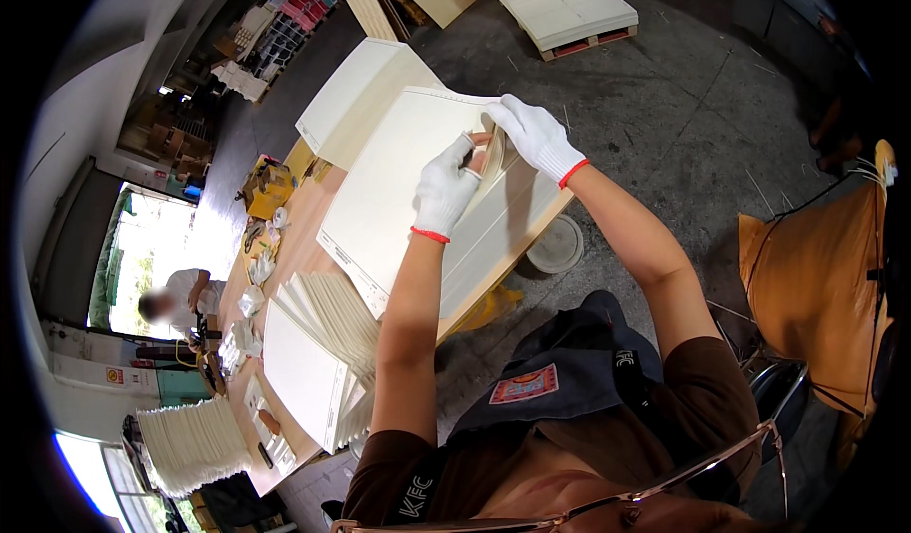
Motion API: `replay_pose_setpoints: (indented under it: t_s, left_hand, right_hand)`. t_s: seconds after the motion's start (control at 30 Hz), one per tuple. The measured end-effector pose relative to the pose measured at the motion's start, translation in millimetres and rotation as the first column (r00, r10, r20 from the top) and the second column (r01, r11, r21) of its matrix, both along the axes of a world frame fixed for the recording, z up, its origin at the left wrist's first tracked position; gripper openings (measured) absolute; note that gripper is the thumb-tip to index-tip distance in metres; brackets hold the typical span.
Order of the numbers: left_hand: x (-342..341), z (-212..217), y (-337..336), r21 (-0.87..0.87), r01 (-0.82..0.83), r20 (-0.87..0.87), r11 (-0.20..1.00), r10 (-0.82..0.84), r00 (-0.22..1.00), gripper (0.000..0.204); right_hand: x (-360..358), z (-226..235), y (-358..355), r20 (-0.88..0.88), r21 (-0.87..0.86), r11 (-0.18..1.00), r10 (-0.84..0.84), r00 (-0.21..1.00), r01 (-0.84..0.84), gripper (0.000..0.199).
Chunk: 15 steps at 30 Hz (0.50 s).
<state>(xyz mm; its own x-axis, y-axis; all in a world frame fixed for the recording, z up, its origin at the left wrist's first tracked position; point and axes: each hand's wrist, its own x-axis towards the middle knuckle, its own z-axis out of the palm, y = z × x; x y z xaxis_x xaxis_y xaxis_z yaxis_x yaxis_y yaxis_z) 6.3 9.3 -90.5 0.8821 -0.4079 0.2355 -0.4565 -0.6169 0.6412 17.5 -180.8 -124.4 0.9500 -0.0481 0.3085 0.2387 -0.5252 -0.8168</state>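
While hands (446, 189) (541, 142) on white sheets (399, 187), yellow container (272, 189) beyond, contents unclear.

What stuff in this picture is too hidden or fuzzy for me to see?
All in the head view:
Underside of the curled white sheets: hidden by their top surface, the left hand and right hand.
Printing along the sheets' edge: too small.
The person by the bright doorway: face blurred.
The yellow thing: partly covered by the table.
The pale stack: cut off by the top edge.
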Motion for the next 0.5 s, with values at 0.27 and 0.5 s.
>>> replay_pose_setpoints:
  t_s: [0.27, 0.5]
  left_hand:
    - [-2.8, 2.2, -1.6, 0.027, -0.015, 0.039, 1.0, 0.014, 0.999, 0.038]
    - [-3.2, -0.3, -2.2, 0.062, -0.103, 0.1, 0.993, 0.097, 0.99, 0.036]
  right_hand:
    - [-1.2, -3.0, 0.7, 0.018, 0.031, 0.999, -0.016, 1.0, 0.015, 0.052]
    - [-1.2, 0.1, 1.1, -0.036, 0.011, 1.0, -0.025, 0.999, 0.025, 0.051]
